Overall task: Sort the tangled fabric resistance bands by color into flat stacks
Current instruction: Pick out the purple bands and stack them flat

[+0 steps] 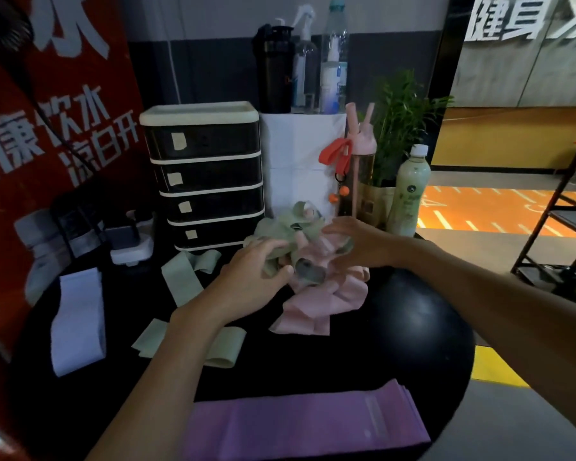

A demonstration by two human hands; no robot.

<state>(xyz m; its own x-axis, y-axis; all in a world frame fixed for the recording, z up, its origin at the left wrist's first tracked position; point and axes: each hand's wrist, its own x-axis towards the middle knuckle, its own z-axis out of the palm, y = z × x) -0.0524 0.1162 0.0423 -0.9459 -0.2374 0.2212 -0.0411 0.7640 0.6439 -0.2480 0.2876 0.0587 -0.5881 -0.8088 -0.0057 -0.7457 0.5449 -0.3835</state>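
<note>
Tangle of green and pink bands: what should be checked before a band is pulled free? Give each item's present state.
1. Left hand grips a green band of the tangle: ok.
2. Right hand holds the tangle: ok.
3. Green separated from pink: not ok, intertwined.
4. Loose green bands stacked flat: not ok, they lie apart.
5. Purple stack flat: ok.
6. Number of bands left in the tangle: cannot tell.

green band (276, 227), pink band (316, 307), purple stack (296, 424)
</note>
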